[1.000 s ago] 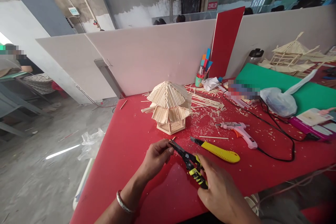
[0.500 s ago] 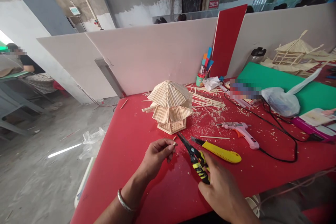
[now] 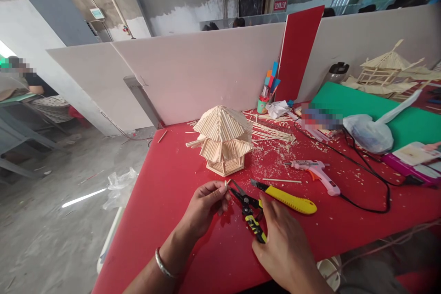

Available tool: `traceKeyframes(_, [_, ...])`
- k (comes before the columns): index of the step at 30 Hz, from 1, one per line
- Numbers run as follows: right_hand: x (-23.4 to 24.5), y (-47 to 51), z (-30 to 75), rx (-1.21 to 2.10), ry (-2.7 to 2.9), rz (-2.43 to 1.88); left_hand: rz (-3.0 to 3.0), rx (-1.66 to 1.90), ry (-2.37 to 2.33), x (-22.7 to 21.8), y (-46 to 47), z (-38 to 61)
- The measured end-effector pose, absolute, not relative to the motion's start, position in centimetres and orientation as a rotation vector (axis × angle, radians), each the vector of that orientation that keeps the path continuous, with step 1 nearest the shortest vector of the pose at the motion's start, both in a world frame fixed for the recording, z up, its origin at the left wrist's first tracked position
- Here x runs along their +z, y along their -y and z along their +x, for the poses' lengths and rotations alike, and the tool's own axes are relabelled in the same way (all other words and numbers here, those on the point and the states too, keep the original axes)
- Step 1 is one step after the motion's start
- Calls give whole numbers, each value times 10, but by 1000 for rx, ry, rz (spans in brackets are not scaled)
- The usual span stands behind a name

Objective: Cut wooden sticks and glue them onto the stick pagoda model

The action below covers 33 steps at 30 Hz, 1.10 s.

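Observation:
My left hand point(image 3: 209, 200) pinches a short wooden stick point(image 3: 226, 183) between thumb and fingers, just in front of the model. My right hand point(image 3: 284, 239) grips black and yellow pruning shears point(image 3: 248, 213). The shears' blades are parted, with their tips close to the stick in my left hand; whether they touch it I cannot tell. Behind both hands stands a small pavilion model point(image 3: 222, 140) of wooden sticks, with a two-tiered roof and a slatted base. A yellow utility knife point(image 3: 289, 199) lies beside my right hand.
On the red table point(image 3: 165, 193) lie a pink glue gun point(image 3: 315, 172) with a black cord, a single stick point(image 3: 282, 180), loose sticks point(image 3: 275, 131) and shavings. A plastic bag point(image 3: 370, 133) and a green board point(image 3: 409, 124) are at right. A pale partition point(image 3: 206, 73) borders the back.
The shears have moved left toward the stick in my left hand, and their blades and handles have spread apart. My left hand has shifted slightly left, still pinching the stick.

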State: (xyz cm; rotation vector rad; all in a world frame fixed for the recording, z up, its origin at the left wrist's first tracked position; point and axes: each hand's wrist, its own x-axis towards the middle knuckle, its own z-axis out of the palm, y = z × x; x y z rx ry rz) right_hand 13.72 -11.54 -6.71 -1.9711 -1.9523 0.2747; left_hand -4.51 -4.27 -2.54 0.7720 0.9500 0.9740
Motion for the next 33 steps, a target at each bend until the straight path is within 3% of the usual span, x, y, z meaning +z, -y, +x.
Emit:
traceKeyframes(7, [-66, 107, 132, -20, 1936, -1705, 574, 982, -885, -28, 44, -43])
traceKeyframes(13, [-37, 87, 113, 38, 1805, -1339, 416, 964, -756, -32, 44, -41])
traceKeyframes(33, [-35, 64, 95, -4, 1682, -1176, 509, 1033, -812, -35, 45, -41])
